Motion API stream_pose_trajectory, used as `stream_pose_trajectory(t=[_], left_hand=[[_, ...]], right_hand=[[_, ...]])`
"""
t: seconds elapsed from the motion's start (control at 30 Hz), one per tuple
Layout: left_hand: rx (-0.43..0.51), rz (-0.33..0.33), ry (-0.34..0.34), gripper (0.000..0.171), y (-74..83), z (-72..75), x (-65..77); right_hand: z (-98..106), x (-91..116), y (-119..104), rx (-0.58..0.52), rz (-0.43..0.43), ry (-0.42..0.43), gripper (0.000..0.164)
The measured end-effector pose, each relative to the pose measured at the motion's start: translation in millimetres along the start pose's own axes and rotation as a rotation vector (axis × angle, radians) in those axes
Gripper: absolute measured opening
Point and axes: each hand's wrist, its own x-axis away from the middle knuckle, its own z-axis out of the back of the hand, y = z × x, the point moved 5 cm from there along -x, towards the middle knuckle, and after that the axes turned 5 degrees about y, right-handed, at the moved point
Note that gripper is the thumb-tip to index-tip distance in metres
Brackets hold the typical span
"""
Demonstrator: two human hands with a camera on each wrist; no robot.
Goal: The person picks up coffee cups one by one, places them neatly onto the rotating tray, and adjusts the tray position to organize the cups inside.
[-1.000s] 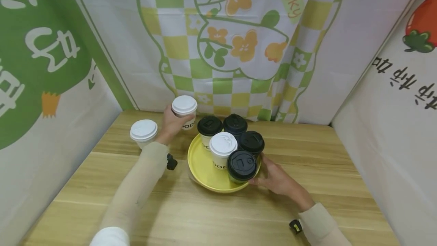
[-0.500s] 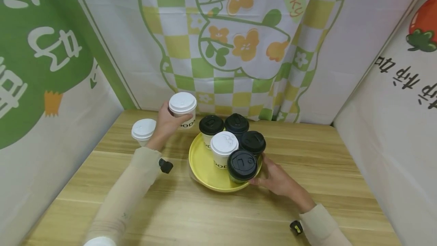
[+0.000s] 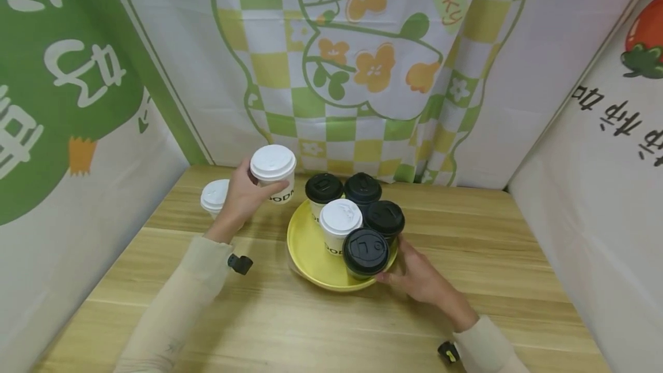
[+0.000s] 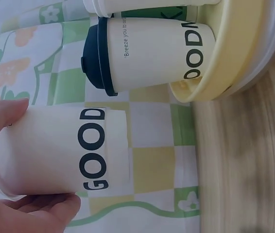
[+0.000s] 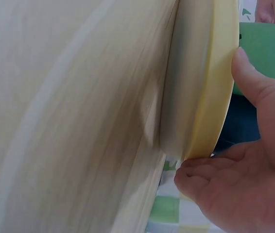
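My left hand point(image 3: 243, 191) grips a white-lidded paper coffee cup point(image 3: 273, 163), held upright at the back left of the round yellow tray point(image 3: 303, 249). The left wrist view shows thumb and fingers around its wall, with "GOOD" printed on the cup point(image 4: 60, 150). At the tray's right side, my right hand point(image 3: 422, 275) holds the rim, its thumb against a green cup point(image 5: 266, 53) with a black lid point(image 3: 365, 252). In the right wrist view, curled fingertips point(image 5: 193, 170) meet the yellow rim. A white-lidded cup point(image 3: 340, 217) and several black-lidded cups point(image 3: 323, 187) stand on the tray.
Another white-lidded cup point(image 3: 213, 194) stands on the wooden table point(image 3: 321, 332) at the left, partly behind my left hand. A checked curtain point(image 3: 357, 131) hangs at the table's back edge, with printed cloth walls point(image 3: 595, 189) on both sides.
My left hand has drawn the held cup slightly left and towards me, after a small rise. The green cup's black lid has shifted slightly left; my right hand stays at the tray.
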Motion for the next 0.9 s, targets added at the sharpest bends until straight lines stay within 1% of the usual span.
stream_pose_trajectory(t=[0.13,0.27,0.4,0.5,0.6,0.67,0.9], left_hand=[[0.027,0.003,-0.031,0.094,0.8,3.7,8.8],[0.051,0.001,-0.045,0.093,1.3,6.0,17.7],[0.058,0.028,-0.055,0.094,0.3,7.2,26.5],[0.059,0.045,-0.067,0.093,-0.4,8.0,32.0],[0.065,0.05,-0.075,0.092,-1.5,8.4,35.2],[0.07,0.051,-0.079,0.092,-3.1,8.3,36.4],[0.111,0.053,-0.11,0.088,-9.5,0.7,37.9]], right_hand=[[-2.1,2.1,-2.9,0.009,-0.01,0.025,0.123],[-4.4,5.9,-4.0,0.017,-0.017,0.04,0.124],[-3.1,12.0,-6.8,0.012,0.013,0.04,0.119],[0.7,17.0,-8.6,0.014,0.006,0.019,0.115],[5.6,19.7,-8.1,0.038,-0.027,0.004,0.115],[8.6,19.1,-7.2,0.058,-0.033,0.004,0.116],[12.0,8.0,-1.7,0.076,0.025,0.001,0.118]])
